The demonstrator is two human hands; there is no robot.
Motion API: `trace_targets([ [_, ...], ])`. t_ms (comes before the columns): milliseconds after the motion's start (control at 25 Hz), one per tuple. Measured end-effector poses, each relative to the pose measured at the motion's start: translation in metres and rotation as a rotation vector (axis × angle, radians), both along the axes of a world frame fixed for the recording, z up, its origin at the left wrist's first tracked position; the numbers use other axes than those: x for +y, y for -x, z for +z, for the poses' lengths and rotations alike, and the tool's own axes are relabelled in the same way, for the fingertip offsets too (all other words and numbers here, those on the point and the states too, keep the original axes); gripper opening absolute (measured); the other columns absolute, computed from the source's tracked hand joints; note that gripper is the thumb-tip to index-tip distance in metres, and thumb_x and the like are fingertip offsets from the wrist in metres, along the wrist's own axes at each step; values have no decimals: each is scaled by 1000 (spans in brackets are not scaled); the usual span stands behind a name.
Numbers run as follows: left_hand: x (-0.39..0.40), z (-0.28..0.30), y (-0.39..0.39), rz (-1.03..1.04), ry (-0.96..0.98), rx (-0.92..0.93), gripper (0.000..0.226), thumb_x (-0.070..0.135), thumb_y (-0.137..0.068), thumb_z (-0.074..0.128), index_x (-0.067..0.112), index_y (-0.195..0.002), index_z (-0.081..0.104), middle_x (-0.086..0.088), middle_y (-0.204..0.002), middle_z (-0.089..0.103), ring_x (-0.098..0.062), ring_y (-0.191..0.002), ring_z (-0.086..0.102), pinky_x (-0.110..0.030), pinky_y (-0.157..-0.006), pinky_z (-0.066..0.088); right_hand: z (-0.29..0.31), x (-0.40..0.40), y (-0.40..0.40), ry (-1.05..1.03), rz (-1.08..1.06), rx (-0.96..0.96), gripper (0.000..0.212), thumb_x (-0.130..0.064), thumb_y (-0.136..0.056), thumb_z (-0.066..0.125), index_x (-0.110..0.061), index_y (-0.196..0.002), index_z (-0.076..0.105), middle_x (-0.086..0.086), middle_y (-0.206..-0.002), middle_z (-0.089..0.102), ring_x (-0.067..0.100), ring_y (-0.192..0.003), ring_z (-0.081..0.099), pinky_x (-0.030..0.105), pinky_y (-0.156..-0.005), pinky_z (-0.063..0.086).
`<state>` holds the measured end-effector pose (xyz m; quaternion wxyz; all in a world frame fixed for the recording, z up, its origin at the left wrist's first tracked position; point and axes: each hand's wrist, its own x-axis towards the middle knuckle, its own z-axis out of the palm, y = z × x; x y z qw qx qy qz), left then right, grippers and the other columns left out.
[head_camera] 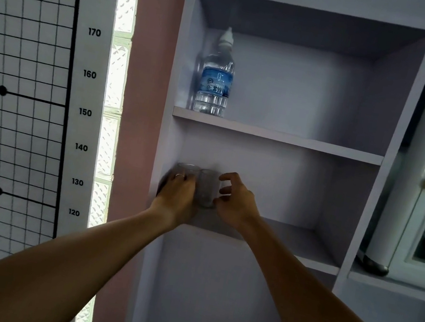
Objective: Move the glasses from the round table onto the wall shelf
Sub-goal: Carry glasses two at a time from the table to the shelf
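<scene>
A: Two glasses stood on the middle board of the shelf (291,240), hard against its left end. The left glass (188,170) was nearly in the corner by the left side panel; the right glass (208,188) stood just beside it, the two touching or all but touching.

B: And the hands?

A: The left hand (179,190) was wrapped around the left glass from the front, fingers curled over it, a ring (179,175) showing on one finger. The right hand (236,199) was at the right side of the right glass with fingers spread and curved. Whether they pressed the glass or had let go, I could not tell.

B: How close to the edge?

A: Both glasses sat back from the front lip, toward the rear wall. Both wrists crossed over that lip.

B: Room to move?

A: Plenty to the right. The board ran bare from the right hand to the right side panel. Above, the next board carried a bottle (216,76) at its left end, directly over the glasses, with clear height between the glass rims and that board's underside.
</scene>
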<state>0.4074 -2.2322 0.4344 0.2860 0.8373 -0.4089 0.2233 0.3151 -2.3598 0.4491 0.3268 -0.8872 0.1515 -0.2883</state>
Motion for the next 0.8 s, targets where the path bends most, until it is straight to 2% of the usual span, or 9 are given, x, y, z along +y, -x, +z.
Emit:
trace_targets([
  [120, 8, -4, 8, 18, -29, 51, 36, 4, -81, 58, -1, -117, 61, -17, -119, 68, -31, -108, 64, -36, -94, 52, -9, 1, 6, 31, 1, -9, 41, -3, -85, 64, -21, -120, 55, 8, -106, 67, 24, -94, 67, 20, -68, 48],
  [200, 21, -5, 20, 15, -24, 66, 25, 5, -81, 58, -1, -103, 67, -19, -109, 72, -35, -103, 67, -35, -86, 53, -14, 8, 8, 66, -19, -45, 31, -5, -81, 60, -21, -107, 64, 3, -97, 71, 23, -89, 68, 23, -68, 48],
  [280, 45, -5, 31, 28, -42, 67, 17, 13, -82, 61, 3, -91, 70, -19, -101, 74, -38, -98, 67, -33, -80, 51, -18, 24, 7, 114, 8, -66, 21, -10, -81, 60, -21, -97, 68, 2, -92, 73, 22, -85, 68, 25, -70, 51],
  [360, 82, -5, 36, 68, -52, 86, 18, 24, -82, 61, 11, -88, 73, -12, -96, 76, -35, -93, 69, -32, -79, 52, -22, 46, 3, 130, 83, -96, 15, -13, -82, 63, -21, -93, 69, 1, -89, 74, 20, -81, 67, 25, -69, 51],
  [480, 159, -6, 41, 200, -52, 180, 11, 24, -83, 67, 24, -90, 75, 3, -90, 75, -18, -86, 70, -28, -79, 54, -29, 96, -7, 132, 249, -134, 11, -14, -82, 66, -23, -87, 69, -2, -82, 73, 16, -72, 67, 27, -66, 55],
  [560, 222, -8, 43, 331, -95, 250, 8, 27, -84, 69, 26, -91, 72, 6, -91, 74, -13, -84, 68, -29, -77, 54, -33, 139, -17, 182, 358, -104, 10, -18, -82, 67, -25, -88, 70, -4, -80, 72, 16, -71, 67, 30, -69, 57],
  [680, 347, -14, 64, 575, -128, 331, 14, 34, -83, 71, 28, -95, 69, 5, -94, 70, -13, -84, 63, -26, -73, 46, -34, 243, -30, 249, 607, 26, 13, -26, -83, 70, -27, -96, 70, -8, -81, 68, 13, -70, 65, 21, -64, 51],
  [800, 466, -21, 102, 779, -160, 385, 21, 35, -84, 70, 24, -102, 70, 0, -102, 70, -20, -91, 63, -26, -76, 44, -37, 363, -29, 332, 836, 121, 17, -33, -83, 71, -27, -99, 70, -6, -86, 68, 14, -84, 65, 27, -72, 53],
])
